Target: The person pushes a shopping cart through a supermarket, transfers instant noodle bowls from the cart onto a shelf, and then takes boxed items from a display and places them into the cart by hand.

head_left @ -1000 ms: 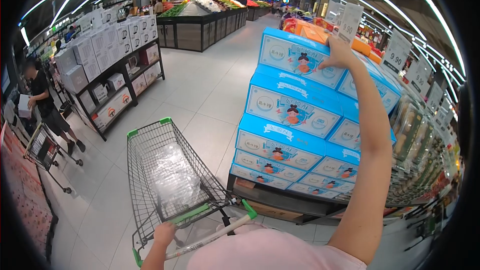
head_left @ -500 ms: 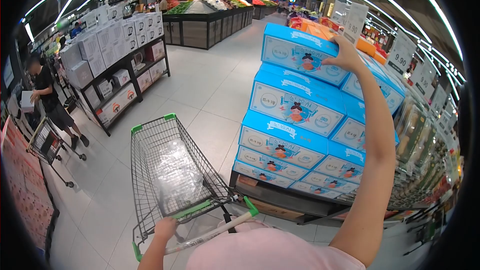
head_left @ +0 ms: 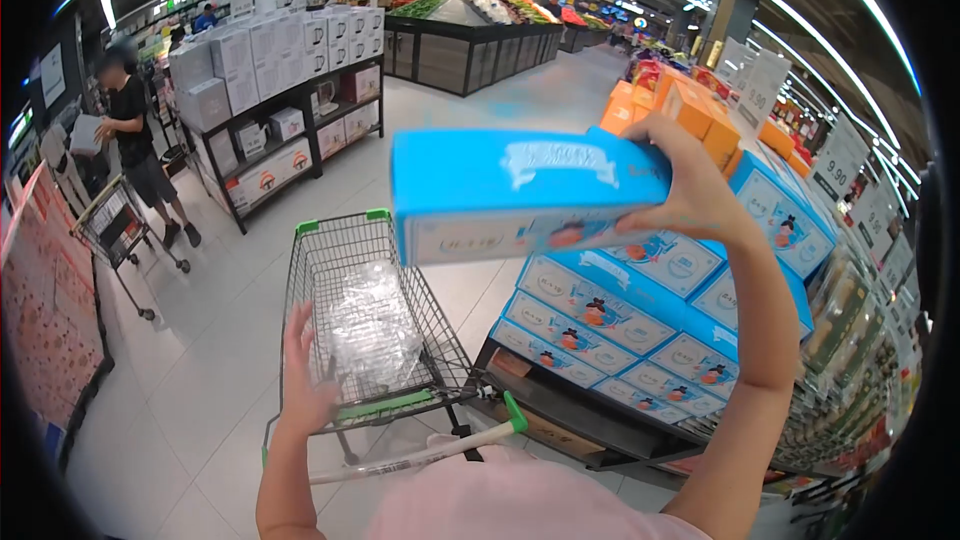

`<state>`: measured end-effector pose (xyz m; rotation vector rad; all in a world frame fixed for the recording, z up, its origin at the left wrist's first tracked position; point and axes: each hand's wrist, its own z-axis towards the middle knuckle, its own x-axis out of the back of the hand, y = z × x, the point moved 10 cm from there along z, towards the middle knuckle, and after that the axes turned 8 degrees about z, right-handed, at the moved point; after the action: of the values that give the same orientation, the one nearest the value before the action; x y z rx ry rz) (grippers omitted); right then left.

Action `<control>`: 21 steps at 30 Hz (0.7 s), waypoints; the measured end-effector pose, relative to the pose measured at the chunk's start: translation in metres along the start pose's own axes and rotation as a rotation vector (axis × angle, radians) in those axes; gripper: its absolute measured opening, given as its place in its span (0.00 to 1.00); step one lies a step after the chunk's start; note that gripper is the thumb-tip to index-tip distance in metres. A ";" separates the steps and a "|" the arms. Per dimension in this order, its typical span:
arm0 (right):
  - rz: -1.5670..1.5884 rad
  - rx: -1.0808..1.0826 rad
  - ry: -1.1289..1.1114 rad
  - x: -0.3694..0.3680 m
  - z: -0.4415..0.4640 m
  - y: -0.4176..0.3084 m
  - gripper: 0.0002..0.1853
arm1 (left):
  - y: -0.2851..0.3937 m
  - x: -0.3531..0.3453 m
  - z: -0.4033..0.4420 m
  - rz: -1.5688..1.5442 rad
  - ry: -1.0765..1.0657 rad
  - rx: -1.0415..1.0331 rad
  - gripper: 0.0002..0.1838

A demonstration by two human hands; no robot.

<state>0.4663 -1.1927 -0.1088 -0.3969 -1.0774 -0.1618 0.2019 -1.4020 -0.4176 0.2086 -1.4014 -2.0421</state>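
Observation:
My right hand [head_left: 695, 180] grips the right end of a long blue and white carton [head_left: 500, 190], thumb on the front and fingers over the top and back. The carton is in the air, left of the stack of matching blue cartons [head_left: 600, 315]. My left hand [head_left: 308, 370] is raised with fingers spread, holding nothing, over the near left side of a shopping cart [head_left: 450, 340]. Inside the cart lies a clear plastic-wrapped pack [head_left: 375, 325]; its contents cannot be made out. The cart's handle [head_left: 430, 455] is in front of my body.
Orange boxes [head_left: 690, 110] stand behind the blue stack, with price signs [head_left: 838, 165] along the right. Black shelves [head_left: 300, 145] hold white boxes at the left. A person [head_left: 130, 120] holding a box stands beside another cart [head_left: 115, 230]. A produce stand [head_left: 470, 55] is farther back.
The top carton has come off the stack and moved left in my right hand. My left hand has let go of the cart handle, risen and spread its fingers. The view has shifted.

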 end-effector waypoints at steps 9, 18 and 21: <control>0.090 0.244 -0.143 -0.183 -0.035 -0.067 0.36 | 0.020 0.003 -0.024 -0.064 0.065 -0.037 0.61; 0.278 0.120 -0.155 -0.317 -0.065 -0.017 0.39 | -0.009 0.023 -0.038 0.183 0.048 0.166 0.39; 0.277 -0.032 -0.091 -0.345 -0.085 0.007 0.37 | -0.053 0.031 -0.032 0.130 0.160 0.318 0.38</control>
<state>0.3761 -1.2410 -0.4487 -0.5822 -1.0982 0.0855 0.1705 -1.4333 -0.4711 0.3962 -1.5875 -1.6528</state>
